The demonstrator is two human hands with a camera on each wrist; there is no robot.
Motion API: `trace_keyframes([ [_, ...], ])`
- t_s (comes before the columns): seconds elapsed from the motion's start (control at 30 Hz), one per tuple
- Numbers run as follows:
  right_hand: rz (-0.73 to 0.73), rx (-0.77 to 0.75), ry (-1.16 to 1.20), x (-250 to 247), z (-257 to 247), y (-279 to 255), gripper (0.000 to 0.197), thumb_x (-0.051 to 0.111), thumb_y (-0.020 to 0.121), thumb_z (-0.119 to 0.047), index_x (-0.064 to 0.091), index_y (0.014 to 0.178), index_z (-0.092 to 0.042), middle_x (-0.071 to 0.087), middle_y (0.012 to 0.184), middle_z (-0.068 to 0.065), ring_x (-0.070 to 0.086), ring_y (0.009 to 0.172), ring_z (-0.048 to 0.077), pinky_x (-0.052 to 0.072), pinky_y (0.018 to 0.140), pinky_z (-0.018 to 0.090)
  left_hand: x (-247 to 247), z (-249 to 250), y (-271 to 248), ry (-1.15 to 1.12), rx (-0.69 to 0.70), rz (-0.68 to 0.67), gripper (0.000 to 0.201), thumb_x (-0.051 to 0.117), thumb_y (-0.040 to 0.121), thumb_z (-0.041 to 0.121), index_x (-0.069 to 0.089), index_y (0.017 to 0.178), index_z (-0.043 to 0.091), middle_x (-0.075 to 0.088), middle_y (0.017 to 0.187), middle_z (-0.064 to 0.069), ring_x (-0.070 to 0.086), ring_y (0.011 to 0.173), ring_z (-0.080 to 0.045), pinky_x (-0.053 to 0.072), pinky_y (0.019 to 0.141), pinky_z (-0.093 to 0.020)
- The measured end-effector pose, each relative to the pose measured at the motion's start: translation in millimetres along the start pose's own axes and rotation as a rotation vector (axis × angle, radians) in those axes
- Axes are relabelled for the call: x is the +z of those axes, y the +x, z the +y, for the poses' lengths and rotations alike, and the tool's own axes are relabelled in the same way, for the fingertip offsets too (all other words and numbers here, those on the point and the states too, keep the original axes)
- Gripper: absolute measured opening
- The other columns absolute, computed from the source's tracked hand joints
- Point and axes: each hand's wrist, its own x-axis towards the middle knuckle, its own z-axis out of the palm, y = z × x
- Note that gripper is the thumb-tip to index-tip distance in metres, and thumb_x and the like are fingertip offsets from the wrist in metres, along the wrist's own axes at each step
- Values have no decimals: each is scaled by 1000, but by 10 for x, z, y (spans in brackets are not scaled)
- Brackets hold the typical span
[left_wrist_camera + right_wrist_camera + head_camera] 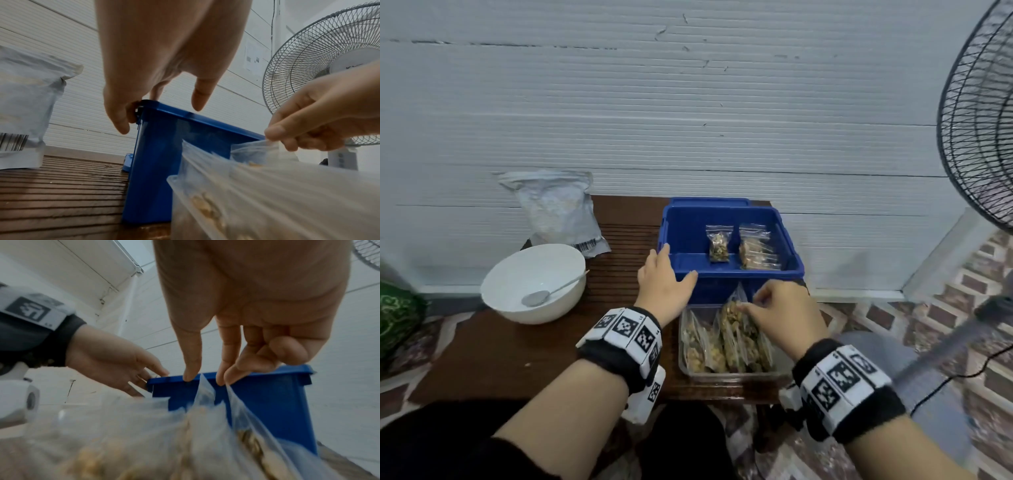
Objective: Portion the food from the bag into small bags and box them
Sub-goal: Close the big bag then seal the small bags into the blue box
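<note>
A blue box (722,289) stands at the back of the wooden table, with two filled small zip bags (719,244) lying inside. Directly in front of it a clear tray (736,375) holds several filled small bags upright. My right hand (753,303) pinches the top edge of one small bag (732,315) in that tray; the right wrist view shows thumb and fingers (190,369) closed on the plastic (205,395). My left hand (678,270) rests on the box's near-left corner (144,105), fingers relaxed, with the thumb (199,97) just above the rim.
A white bowl (534,284) with a metal spoon (541,296) sits at the left. The large silver food bag (558,212) leans against the wall behind it. A standing fan (983,130) is close on the right. Bare table (500,359) lies in front of the bowl.
</note>
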Motion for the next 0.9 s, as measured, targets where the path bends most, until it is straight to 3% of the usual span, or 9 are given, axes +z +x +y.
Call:
trace_keyframes([
  [0.1, 87, -3, -54, 161, 34, -60, 30, 67, 79, -53, 64, 83, -24, 61, 89, -1, 57, 90, 19, 48, 79, 34, 50, -20, -50, 19, 21, 25, 77, 52, 95, 41, 9, 154, 15, 5, 161, -8, 1, 148, -27, 9, 117, -40],
  [0.2, 175, -4, -51, 241, 7, -99, 22, 65, 84, -44, 68, 83, -22, 58, 91, 3, 55, 93, 24, 45, 83, 36, 76, -38, -106, 35, 26, 48, 77, 51, 96, 40, 9, 154, 14, 5, 161, -8, 0, 148, -27, 8, 117, -39],
  [0.33, 178, -16, 75, 303, 12, -110, 13, 64, 86, -30, 65, 79, -20, 51, 86, 0, 55, 91, 24, 44, 85, 39, 92, 7, -218, 37, 34, 115, 73, 52, 95, 37, 13, 153, 15, 6, 160, -8, 1, 146, -27, 9, 117, -38],
  [0.43, 206, -53, 229, 339, 27, -128, 12, 69, 84, -29, 64, 75, -21, 48, 80, -4, 53, 85, 20, 45, 84, 40, 138, 26, -335, 3, 133, 311, 57, 56, 93, 28, 33, 144, 19, 23, 152, -6, 12, 140, -23, 15, 113, -34],
  [0.53, 255, -108, 338, 325, 15, -161, 11, 71, 83, -27, 65, 74, -22, 50, 78, -4, 50, 81, 14, 42, 77, 29, 203, 17, -409, -20, 331, 478, 36, 59, 91, 17, 52, 126, 22, 44, 129, 1, 33, 123, -18, 25, 105, -29],
  [0.63, 289, -188, 418, 278, -23, -202, 11, 70, 83, -22, 63, 75, -25, 54, 77, -3, 48, 78, 5, 35, 70, 12, 249, 2, -408, -98, 438, 352, 34, 57, 93, 11, 53, 124, 25, 54, 118, 10, 42, 104, -10, 34, 99, -29],
  [0.73, 320, -232, 516, 246, -58, -225, 16, 70, 84, -15, 62, 77, -28, 55, 79, -6, 49, 80, 2, 36, 71, 9, 254, -8, -395, -145, 450, 209, 35, 55, 96, 14, 53, 129, 24, 57, 117, 14, 45, 96, -8, 35, 92, -17],
  [0.9, 305, -244, 616, 196, -99, -235, 23, 68, 85, -11, 60, 77, -31, 55, 79, -7, 49, 78, -5, 36, 69, 4, 214, -14, -411, -249, 404, 182, 15, 59, 93, 19, 58, 91, 34, 61, 97, 13, 52, 89, -2, 37, 76, -4],
])
